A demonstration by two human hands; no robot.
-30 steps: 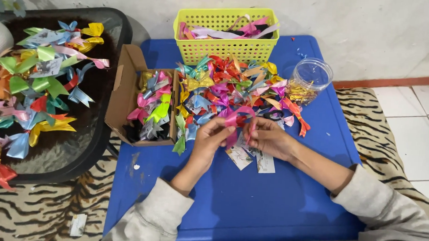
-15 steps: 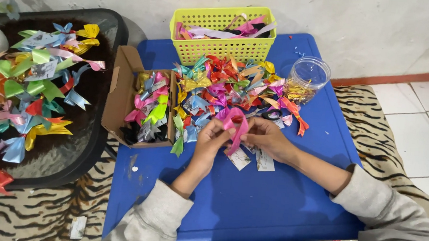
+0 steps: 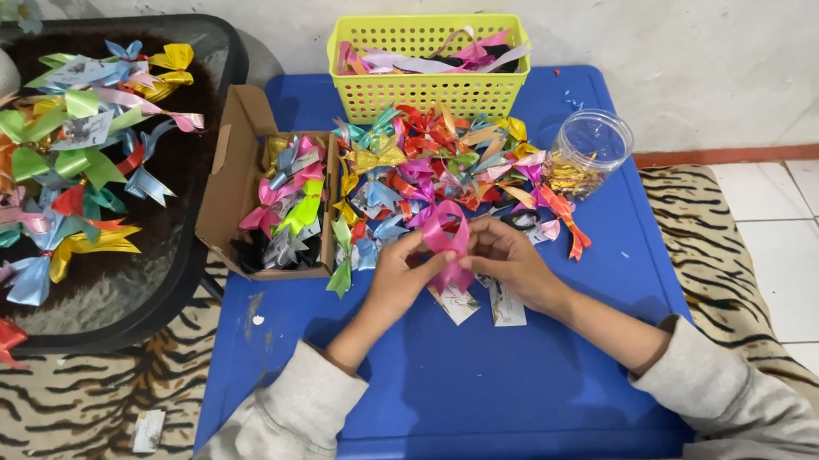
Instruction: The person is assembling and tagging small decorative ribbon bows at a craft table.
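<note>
Pink satin ribbon bow (image 3: 447, 245) was pinched between left hand (image 3: 404, 275) and right hand (image 3: 512, 261), above the blue plastic counter (image 3: 514, 378). Heap of multicoloured ribbon bows (image 3: 442, 170) lay just behind; open cardboard box (image 3: 232, 186) left. Near counter edge bare.

Place: we take this for a room in a home, used as a craft corner for handwork.
Floor: we see white tiles (image 3: 806, 245) and a tiger-striped rug (image 3: 57, 407) under the furniture.
Furniture: a low blue plastic table (image 3: 513, 397) stands beside a dark glass-topped table (image 3: 139, 308).
Wall: plain and scuffed, with a red skirting strip (image 3: 765, 152).
Craft stock: heaps of ribbon bows (image 3: 442, 166), a yellow basket (image 3: 428, 84) and a cardboard box (image 3: 232, 191) (nothing like shop fittings).
</note>
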